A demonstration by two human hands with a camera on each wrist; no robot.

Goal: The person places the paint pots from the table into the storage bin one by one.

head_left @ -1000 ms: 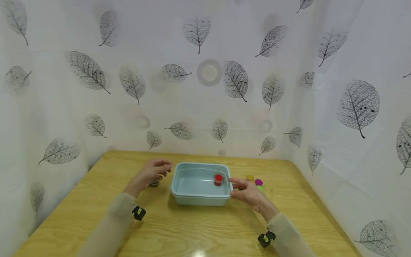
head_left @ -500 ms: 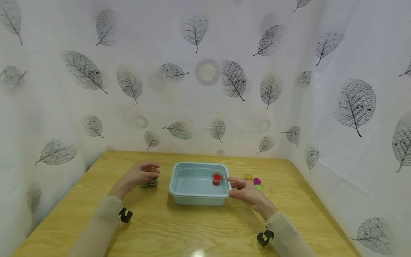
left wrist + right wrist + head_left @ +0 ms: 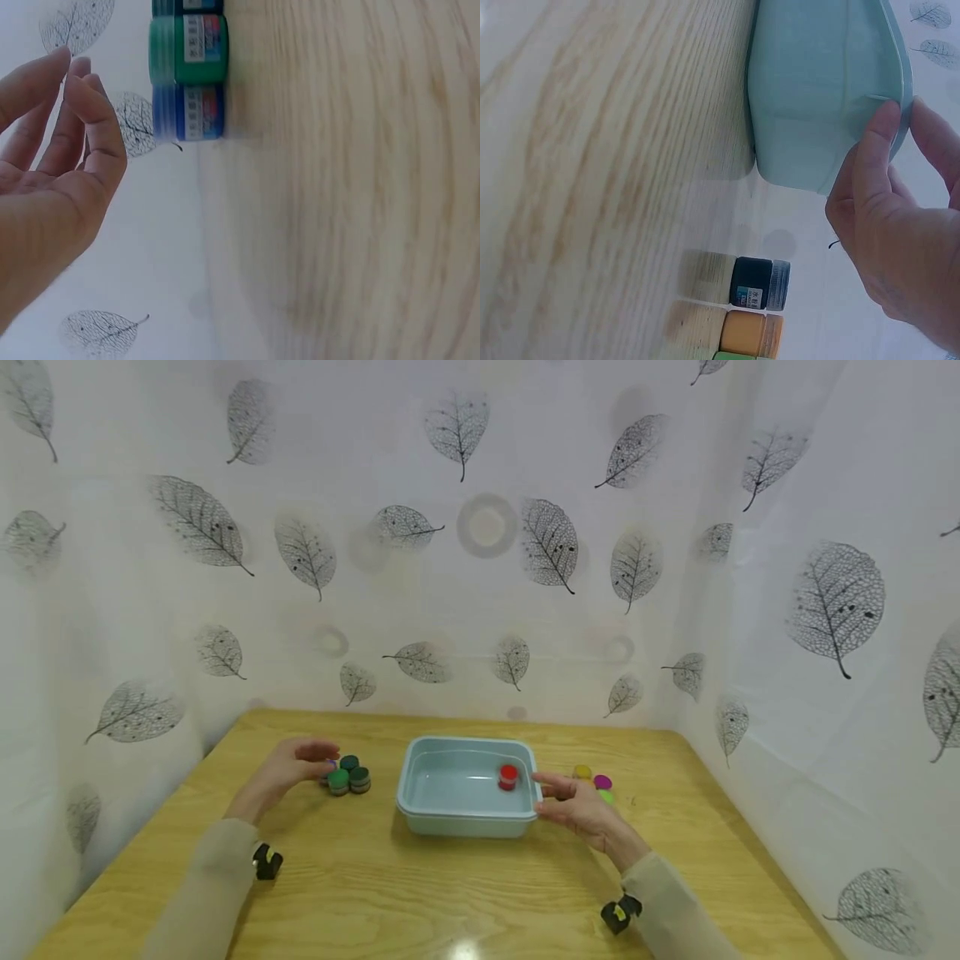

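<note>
My left hand (image 3: 288,770) hovers beside a cluster of small paint jars, thumb and fingers loosely bent with nothing between them. The cluster has a green jar (image 3: 202,49), a blue jar (image 3: 201,112) partly hidden by the hand in the head view, and two dark green jars, one in front (image 3: 360,779), one behind (image 3: 349,763). Mid-table sits a light blue plastic basin (image 3: 465,827); inside, towards its right end, stands a red-lidded jar (image 3: 508,777). At the basin's right end, my right hand (image 3: 900,225) pinches the rim between thumb and fingers.
Right of the basin, partly behind my right hand, are more jars: a yellow-lidded one (image 3: 582,772), a magenta-lidded one (image 3: 602,782), a light green one (image 3: 606,797) and a black one (image 3: 751,283). A leaf-printed curtain (image 3: 480,610) borders the wooden table (image 3: 450,902).
My left hand has moved left, from beside the basin to the far side of the left jars, uncovering most of them. The right hand stays at the basin's rim.
</note>
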